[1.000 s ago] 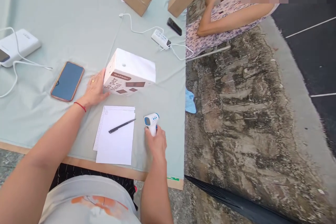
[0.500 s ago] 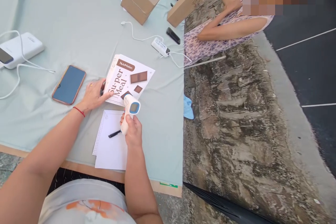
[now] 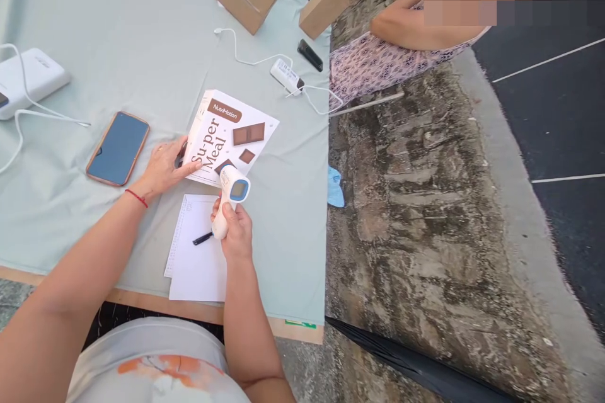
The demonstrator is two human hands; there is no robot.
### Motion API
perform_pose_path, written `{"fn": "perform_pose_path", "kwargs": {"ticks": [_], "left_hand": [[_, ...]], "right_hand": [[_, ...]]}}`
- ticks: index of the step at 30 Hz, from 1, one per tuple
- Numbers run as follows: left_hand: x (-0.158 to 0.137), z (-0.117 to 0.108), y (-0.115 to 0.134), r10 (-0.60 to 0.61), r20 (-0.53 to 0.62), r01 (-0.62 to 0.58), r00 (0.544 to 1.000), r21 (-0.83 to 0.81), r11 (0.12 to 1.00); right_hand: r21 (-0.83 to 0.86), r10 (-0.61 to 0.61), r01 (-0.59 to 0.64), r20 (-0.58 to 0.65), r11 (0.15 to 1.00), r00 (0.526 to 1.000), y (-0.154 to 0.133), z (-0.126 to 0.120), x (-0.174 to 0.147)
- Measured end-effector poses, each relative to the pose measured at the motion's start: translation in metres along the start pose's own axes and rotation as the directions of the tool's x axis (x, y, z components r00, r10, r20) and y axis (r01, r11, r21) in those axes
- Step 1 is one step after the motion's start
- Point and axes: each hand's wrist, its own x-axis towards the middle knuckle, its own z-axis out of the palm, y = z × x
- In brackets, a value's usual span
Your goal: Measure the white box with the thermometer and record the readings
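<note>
Near the table's front edge, the right hand [image 3: 235, 234] is wrapped tight around the handle of a thermometer gun [image 3: 229, 196], aimed at the white box [image 3: 229, 136]; light, rigid plastic, best gripped low on the handle. Left hand [image 3: 163, 167] lies flat, fingers spread, steadying the box

The white infrared thermometer [image 3: 230, 196] with the blue-rimmed screen is up off the worktop, gripped by its handle, nose aimed at the box. The white box [image 3: 229, 136] reads "NutriMotion Su-per Meal" with brown bars printed on it, lying front face up on the green cloth.
</note>
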Motion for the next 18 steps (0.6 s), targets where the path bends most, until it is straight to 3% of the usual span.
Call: {"fn": "perform_pose_path", "kwargs": {"ticks": [8,18], "left_hand": [[0.002,0.002,-0.006,-0.015,-0.020,0.013,1.000,-0.084,0.996],[0.001,0.006,-0.010,-0.012,-0.064,0.007,0.998,-0.080,0.997]], "right_hand": [[0.027,0.002,-0.004,0.053,1.000,0.999,-0.001,0.006,0.000],[-0.093,-0.094,0.086,-0.088,0.992,0.992,-0.014,0.002,-0.018]]}}
